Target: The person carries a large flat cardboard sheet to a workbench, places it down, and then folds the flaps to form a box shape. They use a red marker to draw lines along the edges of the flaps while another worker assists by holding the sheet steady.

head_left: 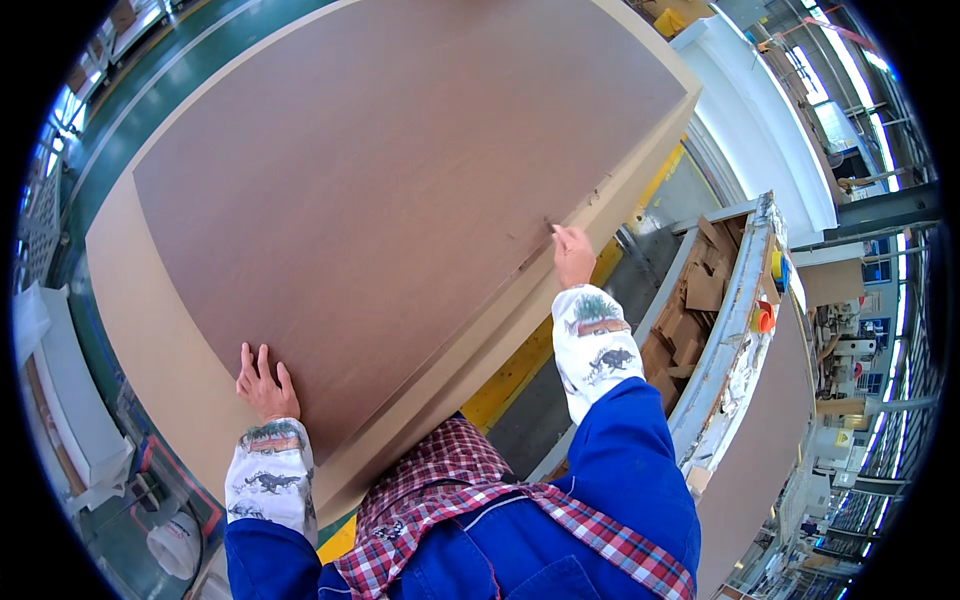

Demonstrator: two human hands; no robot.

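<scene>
Overhead, head view: a large brown board (400, 190) lies skewed on top of a stack of paler boards (160, 330), its corner toward the person. Left hand (266, 383) lies flat on the top board near its near-left edge, fingers together and extended, palm down, gripping nothing. Right hand (572, 255) is at the board's right edge, fingertips hooked at or over the rim; whether they curl under the sheet I cannot tell. Both forearms wear printed white sleeve covers over blue work clothes, with a checked collar below.

Judged step: shifting or squaring the top sheet on the stack. A further move would call for even pressure from both hands so that the sheet slides without catching a corner.

Surface: board faces matte, smooth, a small nick near the right hand. Room: factory floor, green with a yellow line (520, 365) under the stack edge; to the right a bin of cardboard offcuts (695, 300); machinery and windows farther right; white sheets (70, 400) at left.
</scene>
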